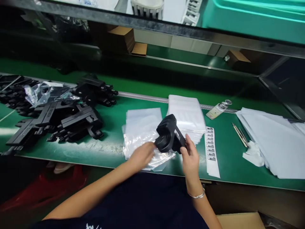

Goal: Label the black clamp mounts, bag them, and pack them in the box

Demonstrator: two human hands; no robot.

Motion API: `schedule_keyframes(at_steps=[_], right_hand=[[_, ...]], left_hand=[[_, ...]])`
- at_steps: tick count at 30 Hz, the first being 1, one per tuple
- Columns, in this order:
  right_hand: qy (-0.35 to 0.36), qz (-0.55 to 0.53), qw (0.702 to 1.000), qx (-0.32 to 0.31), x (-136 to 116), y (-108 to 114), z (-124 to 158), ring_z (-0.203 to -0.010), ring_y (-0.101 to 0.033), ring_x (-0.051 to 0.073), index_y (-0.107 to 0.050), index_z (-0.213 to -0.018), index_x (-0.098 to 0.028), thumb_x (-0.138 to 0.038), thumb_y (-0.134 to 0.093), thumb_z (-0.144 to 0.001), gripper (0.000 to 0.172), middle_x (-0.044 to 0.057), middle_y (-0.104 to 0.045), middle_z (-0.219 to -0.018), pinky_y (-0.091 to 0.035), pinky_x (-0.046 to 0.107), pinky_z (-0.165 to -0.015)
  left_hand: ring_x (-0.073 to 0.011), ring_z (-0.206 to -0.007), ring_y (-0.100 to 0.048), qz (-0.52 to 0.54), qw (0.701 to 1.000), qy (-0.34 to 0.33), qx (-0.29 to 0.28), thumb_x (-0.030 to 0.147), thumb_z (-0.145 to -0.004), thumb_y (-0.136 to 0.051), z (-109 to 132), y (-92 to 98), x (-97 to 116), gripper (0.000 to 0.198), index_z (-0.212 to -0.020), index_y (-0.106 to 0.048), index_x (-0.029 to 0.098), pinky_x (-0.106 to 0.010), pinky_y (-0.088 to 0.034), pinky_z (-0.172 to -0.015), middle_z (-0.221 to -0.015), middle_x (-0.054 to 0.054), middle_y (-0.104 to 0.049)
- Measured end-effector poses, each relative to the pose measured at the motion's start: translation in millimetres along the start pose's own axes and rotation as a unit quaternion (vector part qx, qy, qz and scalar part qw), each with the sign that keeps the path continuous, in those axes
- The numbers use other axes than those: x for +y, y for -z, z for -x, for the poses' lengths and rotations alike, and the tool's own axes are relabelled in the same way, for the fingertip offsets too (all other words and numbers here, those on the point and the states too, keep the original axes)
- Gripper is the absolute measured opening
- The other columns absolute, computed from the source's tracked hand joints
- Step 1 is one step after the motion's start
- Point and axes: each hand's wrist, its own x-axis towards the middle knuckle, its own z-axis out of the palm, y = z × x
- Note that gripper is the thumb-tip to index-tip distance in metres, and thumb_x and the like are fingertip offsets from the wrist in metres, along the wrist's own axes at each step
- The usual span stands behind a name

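Above the bench I have a black plastic bracket, with a rounded end on the left and a small white label on its side. My right hand grips its lower right end between thumb and fingers. At the rounded end is my left hand, slightly blurred, its fingers closed against the part. Beneath lies a pile of clear plastic bags. A thicker stack of white translucent bags sits just behind the bracket. Right of that, a strip of printed labels lies on the green bench.
Similar black parts are heaped at the left. A small bottle, tweezers and white sheets lie to the right. An overhead shelf carries a green tray. Cardboard boxes stand behind.
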Motion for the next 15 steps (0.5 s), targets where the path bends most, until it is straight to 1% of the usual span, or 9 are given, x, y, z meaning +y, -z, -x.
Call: schedule_keyframes(at_steps=[1, 2, 3, 5, 6, 8, 10, 12, 15], right_hand=[[-0.072, -0.083, 0.994, -0.004, -2, -2, -3, -0.111, -0.061, 0.027, -0.060, -0.126, -0.020, -0.044, -0.060, -0.088, 0.045, 0.013, -0.064, -0.121, -0.052, 0.046, -0.094], [-0.129, -0.162, 0.978, -0.012, -5, -3, -6, -0.107, -0.064, 0.027, -0.065, -0.116, -0.018, -0.049, -0.060, -0.087, 0.042, 0.012, -0.068, -0.115, -0.053, 0.045, -0.093], [-0.172, -0.225, 0.959, -0.019, -7, -4, -9, -0.101, -0.066, 0.027, -0.068, -0.105, -0.018, -0.052, -0.061, -0.085, 0.040, 0.011, -0.071, -0.106, -0.055, 0.045, -0.090], [-0.221, -0.298, 0.929, -0.024, -11, -3, -12, -0.090, -0.069, 0.026, -0.068, -0.091, -0.018, -0.054, -0.065, -0.082, 0.037, 0.008, -0.073, -0.091, -0.058, 0.043, -0.082], [-0.228, -0.312, 0.922, -0.026, -13, -2, -12, -0.087, -0.069, 0.025, -0.068, -0.087, -0.018, -0.053, -0.067, -0.080, 0.036, 0.007, -0.072, -0.088, -0.058, 0.042, -0.080], [-0.228, -0.323, 0.918, -0.026, -16, 3, -10, -0.090, -0.068, 0.025, -0.068, -0.089, -0.019, -0.052, -0.070, -0.077, 0.035, 0.007, -0.072, -0.089, -0.058, 0.040, -0.079], [-0.231, -0.332, 0.914, -0.031, -18, 8, -7, -0.094, -0.067, 0.025, -0.069, -0.093, -0.019, -0.051, -0.072, -0.076, 0.037, 0.007, -0.073, -0.093, -0.058, 0.039, -0.080], [-0.235, -0.347, 0.908, -0.032, -19, 13, -4, -0.095, -0.067, 0.025, -0.069, -0.095, -0.019, -0.050, -0.072, -0.076, 0.037, 0.007, -0.073, -0.094, -0.057, 0.038, -0.081], [-0.235, -0.367, 0.899, -0.039, -20, 18, -1, -0.094, -0.067, 0.024, -0.070, -0.094, -0.018, -0.047, -0.070, -0.080, 0.032, 0.007, -0.073, -0.096, -0.057, 0.038, -0.083]], left_hand=[[-0.0265, -0.117, -0.058, -0.015, 0.997, -0.042, -0.060, 0.027, -0.091, -0.047, -3, -11.3, 11, 0.034, -0.122, -0.055, 0.018, -0.041, -0.049, -0.097, -0.125, -0.013, -0.062], [-0.0313, -0.126, -0.052, -0.034, 0.990, -0.075, -0.118, 0.035, -0.089, -0.053, -6, -21.5, 22, 0.045, -0.130, -0.050, 0.017, -0.047, -0.045, -0.102, -0.135, -0.016, -0.055], [-0.0366, -0.134, -0.042, -0.055, 0.980, -0.097, -0.168, 0.044, -0.085, -0.060, -8, -29.9, 32, 0.062, -0.137, -0.043, 0.015, -0.053, -0.040, -0.106, -0.145, -0.019, -0.046], [-0.0426, -0.143, -0.024, -0.092, 0.962, -0.109, -0.232, 0.056, -0.075, -0.068, -11, -39.5, 43, 0.092, -0.147, -0.029, 0.012, -0.063, -0.028, -0.111, -0.155, -0.023, -0.028], [-0.0421, -0.144, -0.022, -0.106, 0.957, -0.107, -0.249, 0.057, -0.074, -0.068, -11, -40.2, 45, 0.097, -0.149, -0.024, 0.012, -0.064, -0.025, -0.112, -0.156, -0.024, -0.025], [-0.0377, -0.143, -0.027, -0.122, 0.948, -0.119, -0.270, 0.048, -0.080, -0.067, -7, -34.6, 40, 0.090, -0.150, -0.022, 0.015, -0.060, -0.026, -0.113, -0.156, -0.022, -0.026], [-0.0332, -0.139, -0.037, -0.127, 0.940, -0.159, -0.275, 0.034, -0.087, -0.060, 3, -24.0, 29, 0.070, -0.148, -0.029, 0.017, -0.055, -0.032, -0.112, -0.152, -0.019, -0.036], [-0.0307, -0.132, -0.048, -0.128, 0.936, -0.193, -0.263, 0.023, -0.094, -0.047, 17, -14.2, 15, 0.050, -0.143, -0.039, 0.019, -0.049, -0.042, -0.106, -0.145, -0.015, -0.048], [-0.0287, -0.120, -0.060, -0.126, 0.950, -0.184, -0.217, 0.020, -0.097, -0.034, 42, -7.5, -4, 0.043, -0.138, -0.048, 0.024, -0.042, -0.053, -0.094, -0.134, -0.011, -0.060]])
